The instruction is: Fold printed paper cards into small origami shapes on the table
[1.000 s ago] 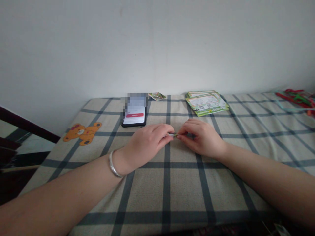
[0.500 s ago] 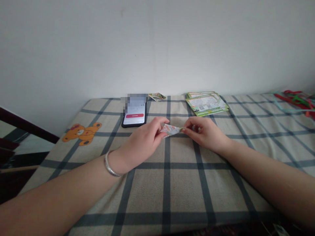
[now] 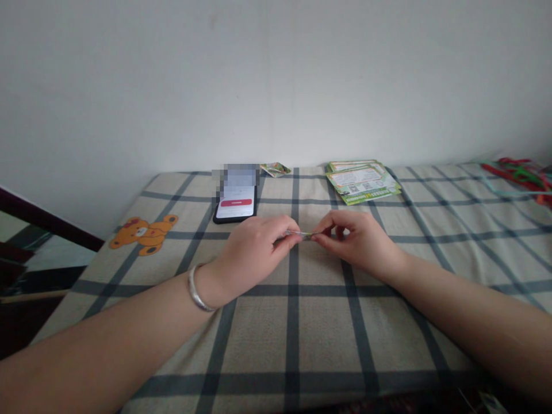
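Between my hands is a small piece of folded paper (image 3: 306,234), seen almost edge-on as a thin pale strip with some green. My left hand (image 3: 259,244), with a silver bangle at the wrist, pinches its left end between thumb and fingers. The right end is pinched by my right hand (image 3: 356,233), thumb below and forefinger above. Most of the paper is hidden behind my fingers. Both hands are just above the checked tablecloth (image 3: 319,333), close to each other.
A phone (image 3: 235,202) with a lit screen lies beyond my left hand. Beside it is another folded paper (image 3: 276,169). Printed green-and-white leaflets (image 3: 362,183) are stacked beyond my right hand. A bear patch (image 3: 144,234) is at left, and red and green items (image 3: 520,175) lie at far right.
The folded paper has turned from showing its printed triangular face to nearly edge-on. My hands have come closer together and sunk slightly, with the left fingers now covering more of the paper.
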A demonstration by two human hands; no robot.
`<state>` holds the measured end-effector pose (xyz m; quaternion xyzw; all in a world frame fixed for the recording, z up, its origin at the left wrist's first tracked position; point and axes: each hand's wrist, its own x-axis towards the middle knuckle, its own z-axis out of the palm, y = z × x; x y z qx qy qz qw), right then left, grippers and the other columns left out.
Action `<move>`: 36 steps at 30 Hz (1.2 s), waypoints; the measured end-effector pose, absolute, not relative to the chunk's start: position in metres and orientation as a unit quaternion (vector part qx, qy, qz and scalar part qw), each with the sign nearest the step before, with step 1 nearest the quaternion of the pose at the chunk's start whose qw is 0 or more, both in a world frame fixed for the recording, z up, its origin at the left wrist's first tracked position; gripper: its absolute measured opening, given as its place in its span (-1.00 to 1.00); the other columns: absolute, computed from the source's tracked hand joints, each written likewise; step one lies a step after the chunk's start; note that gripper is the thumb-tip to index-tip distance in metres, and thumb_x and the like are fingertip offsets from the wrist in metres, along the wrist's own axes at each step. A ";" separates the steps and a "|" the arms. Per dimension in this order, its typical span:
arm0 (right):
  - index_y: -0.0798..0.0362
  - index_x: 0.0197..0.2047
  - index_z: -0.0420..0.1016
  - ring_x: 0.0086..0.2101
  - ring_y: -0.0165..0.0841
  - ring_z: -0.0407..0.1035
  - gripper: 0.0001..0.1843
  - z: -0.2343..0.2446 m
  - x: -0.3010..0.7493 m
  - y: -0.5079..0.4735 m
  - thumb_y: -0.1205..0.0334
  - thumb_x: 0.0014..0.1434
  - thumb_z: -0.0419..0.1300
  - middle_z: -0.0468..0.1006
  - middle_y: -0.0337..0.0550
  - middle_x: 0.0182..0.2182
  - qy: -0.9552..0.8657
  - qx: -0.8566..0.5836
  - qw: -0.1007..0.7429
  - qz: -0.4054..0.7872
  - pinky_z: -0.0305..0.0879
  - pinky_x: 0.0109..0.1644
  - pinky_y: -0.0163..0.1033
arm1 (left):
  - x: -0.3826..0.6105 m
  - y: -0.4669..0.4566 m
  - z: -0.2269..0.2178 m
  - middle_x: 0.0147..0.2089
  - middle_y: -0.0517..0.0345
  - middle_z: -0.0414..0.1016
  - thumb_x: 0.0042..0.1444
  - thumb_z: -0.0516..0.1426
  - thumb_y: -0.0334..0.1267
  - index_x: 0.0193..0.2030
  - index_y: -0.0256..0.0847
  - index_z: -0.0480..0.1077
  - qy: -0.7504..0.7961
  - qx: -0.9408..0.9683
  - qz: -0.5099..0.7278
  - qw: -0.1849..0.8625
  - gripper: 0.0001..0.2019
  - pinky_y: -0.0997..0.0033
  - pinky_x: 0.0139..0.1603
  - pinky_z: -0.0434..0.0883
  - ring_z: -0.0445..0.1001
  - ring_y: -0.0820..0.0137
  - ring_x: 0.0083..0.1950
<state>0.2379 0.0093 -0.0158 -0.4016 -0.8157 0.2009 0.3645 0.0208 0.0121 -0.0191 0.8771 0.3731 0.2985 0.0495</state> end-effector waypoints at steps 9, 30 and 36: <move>0.05 -0.37 0.50 -0.48 -0.48 0.32 -0.97 -0.016 0.237 0.009 0.32 0.10 0.23 0.50 -0.27 -0.50 -0.819 -0.400 0.371 0.177 0.18 -0.46 -0.38 | 0.023 0.012 -0.017 -0.21 0.23 0.55 0.26 0.09 -0.31 -0.17 -0.16 0.42 0.343 0.893 0.292 0.016 -0.91 0.39 -0.18 0.35 0.50 0.39 -0.19; 0.07 -0.47 0.49 -0.47 -0.41 0.35 -0.68 -0.004 0.249 0.016 0.05 0.20 0.13 0.52 -0.21 -0.52 -0.731 -0.453 0.374 0.347 0.21 -0.41 -0.30 | 0.049 0.015 -0.003 -0.31 0.24 0.50 0.23 0.08 -0.34 -0.27 -0.18 0.42 0.399 0.858 0.295 0.137 -0.90 0.43 -0.29 0.31 0.45 0.43 -0.29; 0.06 -0.46 0.51 -0.44 -0.40 0.36 -0.74 -0.004 0.251 0.017 0.06 0.12 0.19 0.54 -0.22 -0.48 -0.719 -0.430 0.348 0.422 0.26 -0.35 -0.30 | 0.044 0.012 -0.007 -0.30 0.24 0.49 0.25 0.08 -0.33 -0.26 -0.18 0.40 0.336 0.894 0.298 0.001 -0.91 0.35 -0.23 0.26 0.44 0.39 -0.26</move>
